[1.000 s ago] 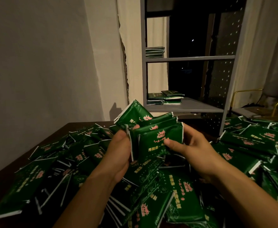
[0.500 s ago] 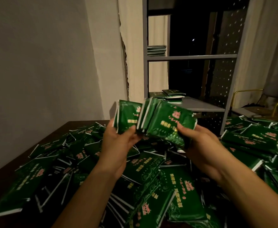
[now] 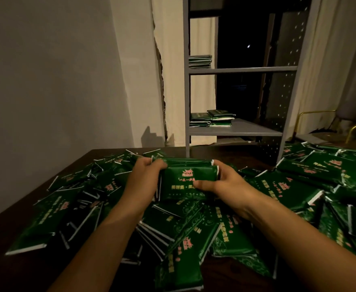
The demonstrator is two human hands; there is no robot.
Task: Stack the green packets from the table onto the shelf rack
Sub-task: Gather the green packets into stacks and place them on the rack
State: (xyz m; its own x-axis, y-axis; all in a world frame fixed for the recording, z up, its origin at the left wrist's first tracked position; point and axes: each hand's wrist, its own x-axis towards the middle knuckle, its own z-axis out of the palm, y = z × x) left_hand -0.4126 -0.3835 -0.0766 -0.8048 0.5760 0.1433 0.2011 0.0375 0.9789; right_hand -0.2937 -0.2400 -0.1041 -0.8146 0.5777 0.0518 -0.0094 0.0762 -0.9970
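Above the heaped dark table [image 3: 101, 153], I see my left hand [image 3: 144, 175] and right hand [image 3: 227, 182] clamping a small bundle of glossy green packets [image 3: 188, 179] between them, fingers curled round its ends.

The bundle of packets [image 3: 188, 180] hides most fingers [image 3: 201, 184] behind it; pale print under the thumb is unreadable.

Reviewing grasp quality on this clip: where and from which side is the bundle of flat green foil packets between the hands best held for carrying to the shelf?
By its two short ends, one hand from each side. The bundle of flat green foil packets lies broad face up, so end pressure probably keeps it squared. The left hand and right hand already clamp it so.
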